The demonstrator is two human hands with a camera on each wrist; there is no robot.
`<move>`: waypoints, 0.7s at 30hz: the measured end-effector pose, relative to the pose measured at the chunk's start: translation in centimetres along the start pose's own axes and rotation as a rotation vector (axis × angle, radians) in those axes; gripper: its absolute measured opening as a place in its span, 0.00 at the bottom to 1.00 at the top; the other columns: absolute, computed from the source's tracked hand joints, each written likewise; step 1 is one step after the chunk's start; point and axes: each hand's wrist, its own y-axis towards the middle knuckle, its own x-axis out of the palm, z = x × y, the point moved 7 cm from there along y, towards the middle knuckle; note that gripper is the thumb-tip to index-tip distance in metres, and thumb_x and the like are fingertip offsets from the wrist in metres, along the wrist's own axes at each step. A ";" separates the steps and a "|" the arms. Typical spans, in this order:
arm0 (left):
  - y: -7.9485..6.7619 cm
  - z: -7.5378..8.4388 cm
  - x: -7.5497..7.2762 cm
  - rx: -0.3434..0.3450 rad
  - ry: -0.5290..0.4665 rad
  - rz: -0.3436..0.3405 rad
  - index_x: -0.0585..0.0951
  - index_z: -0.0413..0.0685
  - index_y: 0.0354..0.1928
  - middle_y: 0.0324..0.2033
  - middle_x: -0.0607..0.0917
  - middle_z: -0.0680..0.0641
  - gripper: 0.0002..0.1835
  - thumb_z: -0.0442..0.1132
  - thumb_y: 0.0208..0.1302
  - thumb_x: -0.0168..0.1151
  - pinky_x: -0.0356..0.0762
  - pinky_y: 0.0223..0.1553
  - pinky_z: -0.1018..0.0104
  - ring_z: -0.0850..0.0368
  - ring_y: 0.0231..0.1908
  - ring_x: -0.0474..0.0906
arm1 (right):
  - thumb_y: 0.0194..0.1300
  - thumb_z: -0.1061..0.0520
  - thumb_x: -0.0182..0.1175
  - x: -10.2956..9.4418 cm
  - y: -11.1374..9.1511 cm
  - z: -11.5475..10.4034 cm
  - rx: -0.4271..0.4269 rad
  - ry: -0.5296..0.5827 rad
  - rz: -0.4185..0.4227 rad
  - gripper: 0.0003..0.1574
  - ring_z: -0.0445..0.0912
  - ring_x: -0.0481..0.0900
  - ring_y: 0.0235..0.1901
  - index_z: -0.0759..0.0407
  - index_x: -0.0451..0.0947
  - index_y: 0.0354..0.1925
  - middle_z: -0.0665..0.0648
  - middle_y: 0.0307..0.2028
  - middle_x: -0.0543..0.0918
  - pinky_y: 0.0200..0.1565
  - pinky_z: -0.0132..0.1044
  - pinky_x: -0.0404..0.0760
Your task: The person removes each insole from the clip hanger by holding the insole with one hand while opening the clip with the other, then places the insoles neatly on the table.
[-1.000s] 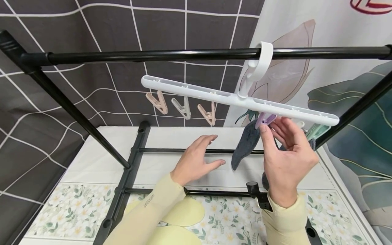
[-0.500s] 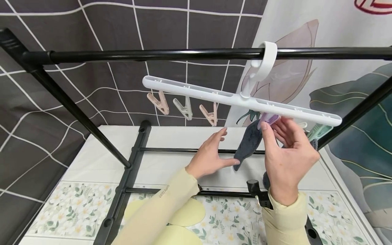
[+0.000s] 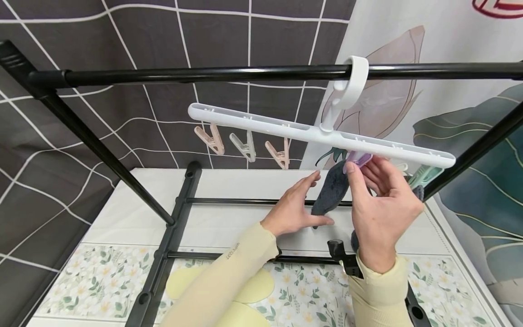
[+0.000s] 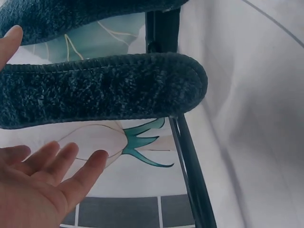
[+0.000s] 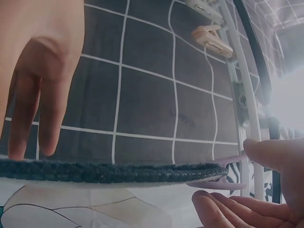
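Note:
A white clip hanger (image 3: 261,125) hangs by its hook from a black rail (image 3: 204,74). My right hand (image 3: 382,218) pinches a purple clothes peg (image 3: 360,158) under the hanger's bar. A dark grey plush insole (image 3: 332,188) dangles from that peg; its rounded, stitched end shows in the left wrist view. Beside its lower end, my left hand (image 3: 292,209) has its fingers extended and thumb spread apart. Another plush insole (image 4: 85,19) hangs alongside, mostly hidden behind my right hand in the head view. A green peg (image 3: 426,175) sits at the hanger's right end.
Pink and grey pegs (image 3: 245,146) hang along the hanger's left half. Black side poles (image 3: 106,136) and lower crossbars (image 3: 241,200) form the rack. Pale yellow rounded pieces (image 3: 255,286) lie on the floral mat (image 3: 302,295). A dark grid curtain (image 3: 220,41) stands behind.
My left hand has moved right, up to the lower end of the hanging insole. My right hand stays at the purple peg.

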 end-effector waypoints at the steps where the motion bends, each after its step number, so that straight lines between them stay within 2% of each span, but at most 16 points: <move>1: 0.0 0.0 0.1 0.001 -0.006 0.000 0.46 0.63 0.72 0.64 0.65 0.55 0.60 0.63 0.39 0.71 0.65 0.59 0.67 0.62 0.60 0.65 | 0.47 0.63 0.72 0.1 0.0 -0.1 0.001 0.006 -0.001 0.21 0.50 0.84 0.35 0.62 0.82 0.43 0.62 0.37 0.85 0.39 0.35 0.81; 5: 0.2 0.2 0.4 0.008 -0.022 -0.001 0.46 0.64 0.72 0.63 0.66 0.55 0.60 0.63 0.40 0.72 0.65 0.59 0.66 0.60 0.60 0.65 | 0.47 0.63 0.72 0.2 0.0 -0.5 0.013 0.009 0.002 0.19 0.49 0.85 0.33 0.63 0.83 0.41 0.63 0.36 0.85 0.39 0.34 0.81; 11: 0.3 0.1 0.7 0.002 -0.022 -0.004 0.48 0.58 0.72 0.61 0.69 0.54 0.60 0.61 0.40 0.73 0.64 0.59 0.68 0.64 0.59 0.65 | 0.47 0.63 0.71 0.3 -0.1 -1.2 0.045 -0.011 0.006 0.18 0.44 0.84 0.32 0.64 0.83 0.40 0.66 0.35 0.84 0.38 0.32 0.81; 15: 0.3 0.1 0.9 0.001 -0.044 -0.006 0.48 0.58 0.72 0.58 0.72 0.55 0.59 0.59 0.41 0.73 0.67 0.56 0.70 0.67 0.56 0.68 | 0.47 0.64 0.71 0.5 -0.1 -1.5 0.045 -0.027 -0.001 0.18 0.42 0.84 0.32 0.65 0.82 0.40 0.67 0.34 0.84 0.38 0.31 0.81; 21: 0.2 0.1 1.1 0.024 -0.088 0.001 0.51 0.59 0.71 0.56 0.74 0.54 0.56 0.57 0.42 0.73 0.72 0.51 0.68 0.66 0.53 0.71 | 0.49 0.63 0.70 0.6 -0.1 -1.4 0.035 -0.052 -0.001 0.16 0.41 0.84 0.32 0.66 0.83 0.39 0.65 0.34 0.84 0.38 0.31 0.81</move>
